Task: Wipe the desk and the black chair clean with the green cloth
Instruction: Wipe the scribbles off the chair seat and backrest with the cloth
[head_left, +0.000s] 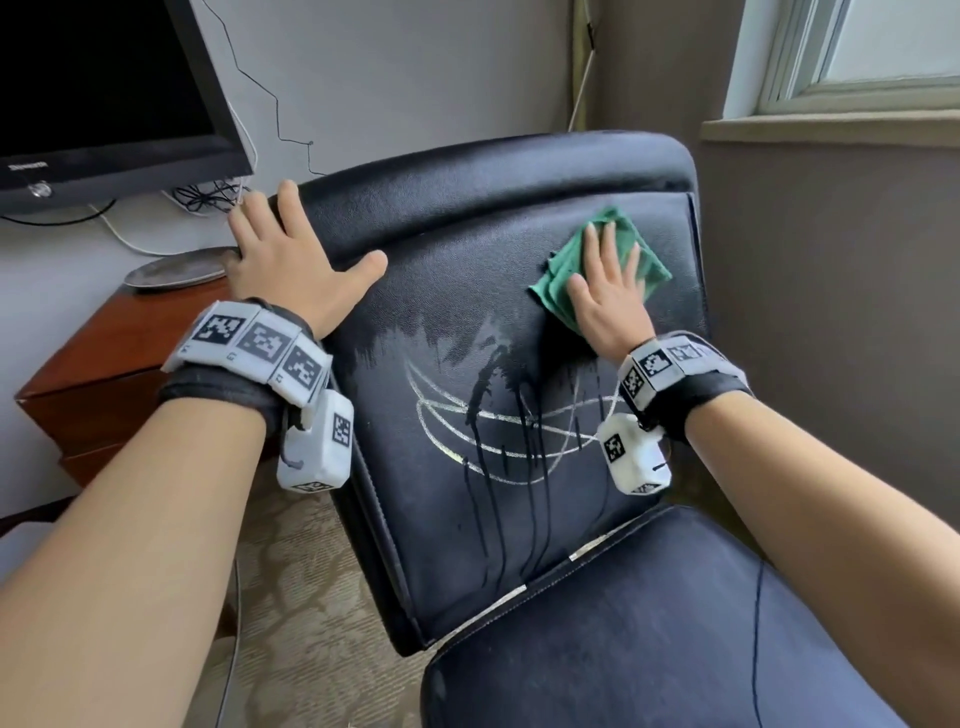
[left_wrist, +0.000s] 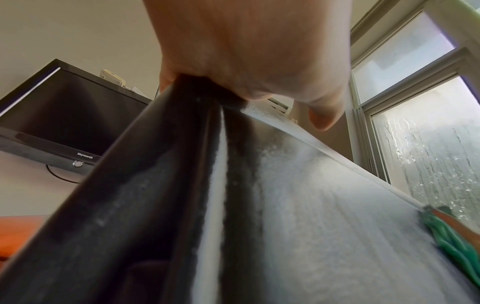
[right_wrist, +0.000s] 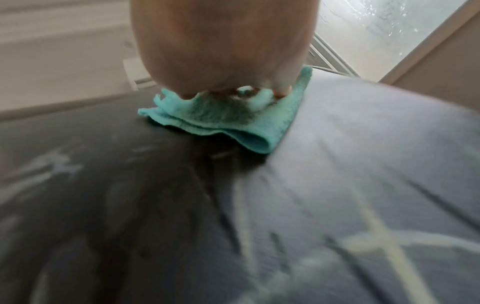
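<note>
Your left hand (head_left: 291, 270) lies fingers spread, thumb splayed wide. Your right hand (head_left: 608, 296) presses flat, fingers straight. Both forearms reach forward.

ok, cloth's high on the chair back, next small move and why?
Probably sweep the right hand and green cloth down-left onto the white chalk-like lines: they remain mid-backrest below the cloth, with wet drips running through them. Left hand already steadies the black chair.
</note>
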